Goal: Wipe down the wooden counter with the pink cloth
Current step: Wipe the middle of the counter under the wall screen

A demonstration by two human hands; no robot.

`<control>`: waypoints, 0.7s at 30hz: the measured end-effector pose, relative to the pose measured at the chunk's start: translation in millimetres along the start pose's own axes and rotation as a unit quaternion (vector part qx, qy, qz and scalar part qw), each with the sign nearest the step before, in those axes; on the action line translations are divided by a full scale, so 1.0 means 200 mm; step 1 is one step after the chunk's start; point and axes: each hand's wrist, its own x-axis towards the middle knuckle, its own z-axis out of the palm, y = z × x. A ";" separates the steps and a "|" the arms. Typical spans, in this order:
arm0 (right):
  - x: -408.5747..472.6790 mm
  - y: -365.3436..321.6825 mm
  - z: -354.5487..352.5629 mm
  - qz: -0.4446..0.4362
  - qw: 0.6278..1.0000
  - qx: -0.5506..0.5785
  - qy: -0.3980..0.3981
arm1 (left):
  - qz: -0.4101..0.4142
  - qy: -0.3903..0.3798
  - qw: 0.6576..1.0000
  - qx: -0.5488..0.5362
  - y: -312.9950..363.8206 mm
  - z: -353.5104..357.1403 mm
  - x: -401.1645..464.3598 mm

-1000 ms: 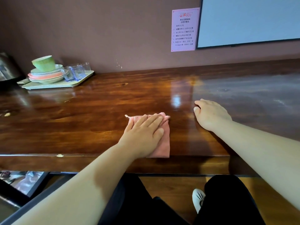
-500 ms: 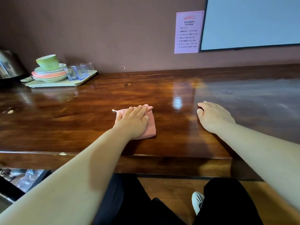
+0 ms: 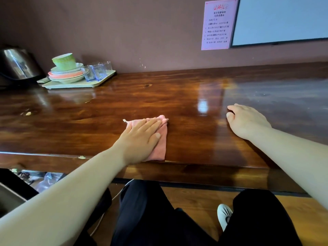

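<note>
A glossy dark wooden counter (image 3: 186,110) runs across the view. The folded pink cloth (image 3: 160,146) lies flat near the counter's front edge, in the middle. My left hand (image 3: 140,139) presses down on it with straight fingers, covering most of its left part. My right hand (image 3: 246,121) rests palm down on the bare wood to the right of the cloth, apart from it, fingers loosely bent.
A pale green tray (image 3: 95,82) at the back left carries stacked plates (image 3: 66,74), a green bowl (image 3: 63,60) and small glasses (image 3: 96,71). A steel kettle (image 3: 17,63) stands at the far left. Crumbs (image 3: 28,113) lie on the left of the counter. A pink notice (image 3: 219,23) hangs on the wall.
My left hand pushed the cloth away from the front edge, then drew it back to the edge. My right hand has stayed in place.
</note>
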 end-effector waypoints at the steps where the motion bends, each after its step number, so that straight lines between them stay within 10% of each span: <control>1: 0.00 0.00 0.00 -0.001 1.000 0.000 0.000 | 0.001 -0.008 1.000 -0.019 -0.02 -0.01 0.00; 16: -0.01 -0.01 -0.01 -0.001 1.000 -0.005 0.005 | -0.084 -0.010 0.996 -0.009 -0.06 -0.05 0.10; 21: -0.01 -0.01 -0.01 0.000 1.000 0.000 0.008 | 0.036 0.015 0.998 -0.042 -0.01 0.02 -0.01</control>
